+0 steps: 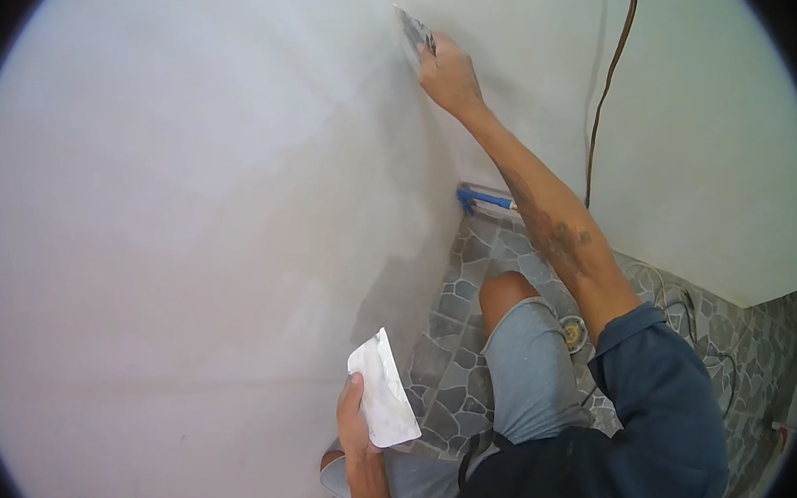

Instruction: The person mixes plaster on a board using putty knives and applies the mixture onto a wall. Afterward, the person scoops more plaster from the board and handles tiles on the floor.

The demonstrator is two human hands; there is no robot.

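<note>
Firstly, one flat blade (412, 31), grey, smeared, gripped in the right hand (448, 72), its edge at the left wall close to the corner; whether it touches the plaster cannot be told. Secondly, one white plate (390, 399), broad and flat with a slightly uneven face, grasped by the left hand (354, 416), thumb over its near edge, well below the right-hand grip.

Left wall (117, 243): pale, filling the space left of both grips; a darker, damp-looking patch (317, 166) with soft borders spreads below and left of the blade. Right wall (715, 102): pale, smooth, right of the upper grip, meeting the other in a corner beneath that hand. Brown cord (626, 30): hanging before this wall, right of the right hand.

Blue item (483, 195): long, low in the corner, below the right-hand grip. Floor (457, 338): grey, irregular stone pattern with light joints, right of the white plate. Yellow disc-like item (574, 334): on the floor, right of the left-hand grip and beyond the knee. Cables (690, 320): loosely looped, further right.
</note>
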